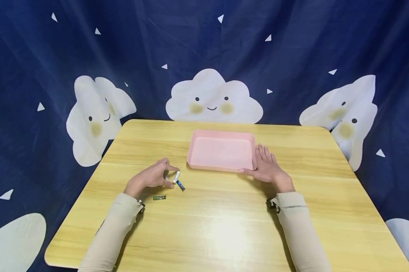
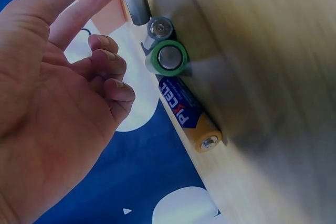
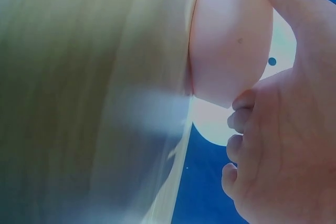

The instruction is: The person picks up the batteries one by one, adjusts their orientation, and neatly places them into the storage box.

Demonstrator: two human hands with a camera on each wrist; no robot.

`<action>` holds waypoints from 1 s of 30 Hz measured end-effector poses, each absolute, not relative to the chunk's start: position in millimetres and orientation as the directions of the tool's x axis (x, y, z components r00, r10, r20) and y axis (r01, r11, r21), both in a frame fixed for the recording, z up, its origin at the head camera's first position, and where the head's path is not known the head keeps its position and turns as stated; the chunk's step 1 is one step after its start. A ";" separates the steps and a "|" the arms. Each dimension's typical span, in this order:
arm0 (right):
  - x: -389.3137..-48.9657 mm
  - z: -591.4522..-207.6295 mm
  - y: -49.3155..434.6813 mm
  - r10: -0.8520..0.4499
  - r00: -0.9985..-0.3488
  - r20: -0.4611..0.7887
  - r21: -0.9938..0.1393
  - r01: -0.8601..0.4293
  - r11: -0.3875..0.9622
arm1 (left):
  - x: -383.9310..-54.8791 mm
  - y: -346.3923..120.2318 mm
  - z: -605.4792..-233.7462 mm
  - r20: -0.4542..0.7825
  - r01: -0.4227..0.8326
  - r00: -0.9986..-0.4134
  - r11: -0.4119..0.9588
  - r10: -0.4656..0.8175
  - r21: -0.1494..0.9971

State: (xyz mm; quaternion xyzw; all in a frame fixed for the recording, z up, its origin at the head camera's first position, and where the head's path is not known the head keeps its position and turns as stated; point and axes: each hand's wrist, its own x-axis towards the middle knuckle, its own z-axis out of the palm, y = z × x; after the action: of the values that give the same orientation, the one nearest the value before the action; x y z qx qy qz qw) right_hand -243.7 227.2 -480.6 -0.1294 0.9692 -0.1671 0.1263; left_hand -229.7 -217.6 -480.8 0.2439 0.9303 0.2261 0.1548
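Observation:
My left hand pinches a white battery between the tips of thumb and index finger. A blue battery lies close beside it on the table, and a green battery lies nearer me. In the left wrist view a green-rimmed battery and an orange-and-blue battery rest on the wood below the curled lower fingers. My right hand rests at the right end of a pink tray, fingers straight along its side and thumb at the front corner. Nothing lies in the tray.
The light wooden table has rounded far corners. A dark blue curtain with clouds and small white triangles hangs behind it and at both sides. The tray stands toward the table's far edge, to the right of the batteries.

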 end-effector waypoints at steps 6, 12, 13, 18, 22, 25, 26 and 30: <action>-245.8 -479.9 228.2 -0.310 -0.931 -0.193 -0.381 -0.220 0.898 | -230.4 -216.7 -479.7 -0.179 0.372 -0.842 0.787 0.509 0.493; -247.9 -480.6 230.6 -0.320 -0.928 -0.190 -0.378 -0.231 0.896 | -231.4 -215.6 -482.1 -0.178 0.365 -0.844 0.784 0.506 0.502; -248.2 -480.5 231.0 -0.321 -0.928 -0.192 -0.377 -0.232 0.896 | -231.3 -215.4 -482.5 -0.178 0.365 -0.843 0.784 0.507 0.502; -248.8 -479.9 232.3 -0.322 -0.925 -0.200 -0.377 -0.231 0.897 | -231.2 -215.0 -484.0 -0.178 0.362 -0.844 0.784 0.505 0.504; -248.6 -479.9 230.4 -0.314 -0.927 -0.204 -0.371 -0.224 0.901 | -230.8 -215.5 -484.0 -0.178 0.358 -0.845 0.782 0.504 0.511; -248.5 -480.2 228.1 -0.305 -0.931 -0.203 -0.367 -0.216 0.905 | -230.5 -215.1 -483.1 -0.180 0.356 -0.845 0.781 0.503 0.513; -248.5 -480.3 227.6 -0.302 -0.931 -0.203 -0.365 -0.214 0.906 | -230.3 -215.0 -482.7 -0.180 0.357 -0.845 0.782 0.503 0.511; -248.3 -480.9 226.0 -0.288 -0.935 -0.205 -0.357 -0.203 0.912 | -230.6 -214.0 -481.7 -0.174 0.367 -0.842 0.778 0.511 0.510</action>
State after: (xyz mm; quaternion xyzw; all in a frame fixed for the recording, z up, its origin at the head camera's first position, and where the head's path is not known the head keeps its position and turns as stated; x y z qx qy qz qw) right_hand -248.3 226.0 -480.9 -0.1265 0.9694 -0.1673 0.1275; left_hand -230.6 -214.0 -481.7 0.2359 0.9304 0.2352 0.1529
